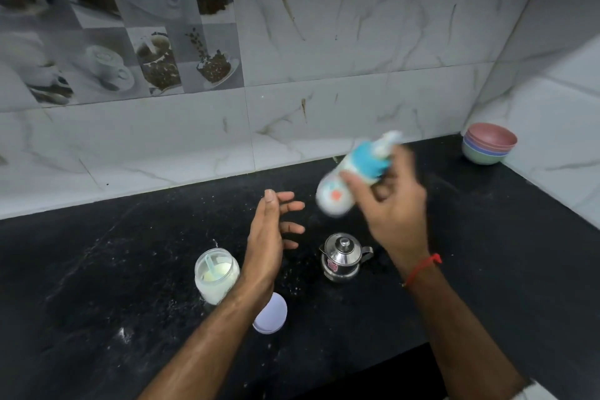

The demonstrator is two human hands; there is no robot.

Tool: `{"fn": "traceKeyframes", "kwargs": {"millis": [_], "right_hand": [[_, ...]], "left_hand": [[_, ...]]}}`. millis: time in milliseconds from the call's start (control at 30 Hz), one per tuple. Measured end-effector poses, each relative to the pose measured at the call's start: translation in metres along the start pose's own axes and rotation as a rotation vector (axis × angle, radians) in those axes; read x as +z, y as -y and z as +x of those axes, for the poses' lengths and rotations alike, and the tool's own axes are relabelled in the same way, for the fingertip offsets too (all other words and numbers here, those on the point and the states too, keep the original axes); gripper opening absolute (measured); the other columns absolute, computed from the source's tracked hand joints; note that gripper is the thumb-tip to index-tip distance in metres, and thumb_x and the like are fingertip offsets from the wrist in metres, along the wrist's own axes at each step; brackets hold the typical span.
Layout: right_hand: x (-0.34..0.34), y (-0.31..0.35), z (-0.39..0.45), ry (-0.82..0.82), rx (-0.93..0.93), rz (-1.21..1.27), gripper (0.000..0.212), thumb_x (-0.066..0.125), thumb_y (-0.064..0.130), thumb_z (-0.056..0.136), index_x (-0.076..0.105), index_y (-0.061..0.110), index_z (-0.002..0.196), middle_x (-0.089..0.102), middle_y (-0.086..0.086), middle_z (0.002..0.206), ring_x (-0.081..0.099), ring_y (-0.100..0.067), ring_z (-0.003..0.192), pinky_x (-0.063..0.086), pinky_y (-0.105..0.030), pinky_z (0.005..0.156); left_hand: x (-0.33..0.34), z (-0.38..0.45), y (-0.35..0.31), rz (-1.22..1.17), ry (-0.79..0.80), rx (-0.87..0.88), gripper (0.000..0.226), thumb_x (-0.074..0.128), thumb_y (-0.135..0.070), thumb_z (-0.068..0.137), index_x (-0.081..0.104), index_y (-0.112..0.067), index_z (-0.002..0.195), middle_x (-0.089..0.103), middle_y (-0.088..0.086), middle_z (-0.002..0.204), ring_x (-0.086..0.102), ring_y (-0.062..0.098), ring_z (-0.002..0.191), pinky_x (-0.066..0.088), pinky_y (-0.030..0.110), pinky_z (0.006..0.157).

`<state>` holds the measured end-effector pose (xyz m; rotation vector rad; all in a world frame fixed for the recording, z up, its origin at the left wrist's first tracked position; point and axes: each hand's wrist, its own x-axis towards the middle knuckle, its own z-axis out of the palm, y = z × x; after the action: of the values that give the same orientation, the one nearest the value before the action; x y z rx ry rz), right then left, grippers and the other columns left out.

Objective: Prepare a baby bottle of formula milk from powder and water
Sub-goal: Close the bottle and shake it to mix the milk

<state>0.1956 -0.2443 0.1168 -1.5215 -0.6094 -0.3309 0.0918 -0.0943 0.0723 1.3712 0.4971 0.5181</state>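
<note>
Head view, looking down on a black counter (97, 269) dusted with pale specks, marble-look wall tiles behind.

Landmark: small steel kettle (344, 256), lid on, standing near the middle of the counter.

Above the kettle and clear of the counter: baby bottle (337, 191), blurred, tilted with its teat end up toward the wall and its base down toward the camera. Blue collar, white contents, an orange mark on the side. Clamped in the right hand (396, 204), fingers wrapped round the collar and neck; red thread on that wrist.

Left of the kettle, raised over the counter: left hand (269, 237), fingers spread and apart, palm turned toward the bottle, gripping nothing and not touching the bottle.

Further left of the kettle, just beside the left wrist: 1 clear jar (216, 276), open, standing upright, holding pale powder with a light scoop (only its handle and part of the bowl visible) resting inside.

In front of the kettle and to its left, nearer the camera: round pale lid (272, 315), lying flat on the counter, partly hidden under the left forearm.

Far behind and to the right of the kettle, in the corner by the wall: stack of coloured bowls (488, 146), pink on top (count hard to tell).
</note>
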Motion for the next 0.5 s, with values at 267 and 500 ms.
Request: {"fn": "traceKeyframes", "kwargs": {"millis": [267,500], "right_hand": [[0.004,-0.009,-0.006,-0.172,-0.125,0.16,0.047,0.079,0.028,0.092,0.054,0.023,0.131,0.071,0.009,0.119,0.073,-0.013,0.11,0.061,-0.029,0.09],[0.0,-0.017,-0.008,-0.187,-0.057,0.252,0.046,0.08,0.032,0.091,0.056,0.033,0.131,0.072,0.007,0.121,0.072,-0.015,0.113,0.06,-0.024,0.089]], "left_hand": [[-0.002,0.001,0.003,-0.005,-0.002,0.004,0.06,0.032,-0.073,0.099,0.066,-0.029,0.121,0.077,-0.007,0.118,0.07,0.013,0.081,0.055,0.037,0.072],[-0.002,0.001,0.005,0.004,0.018,0.021,0.055,0.033,-0.069,0.098,0.068,-0.031,0.119,0.076,-0.007,0.118,0.071,0.014,0.084,0.056,0.037,0.072]]}}
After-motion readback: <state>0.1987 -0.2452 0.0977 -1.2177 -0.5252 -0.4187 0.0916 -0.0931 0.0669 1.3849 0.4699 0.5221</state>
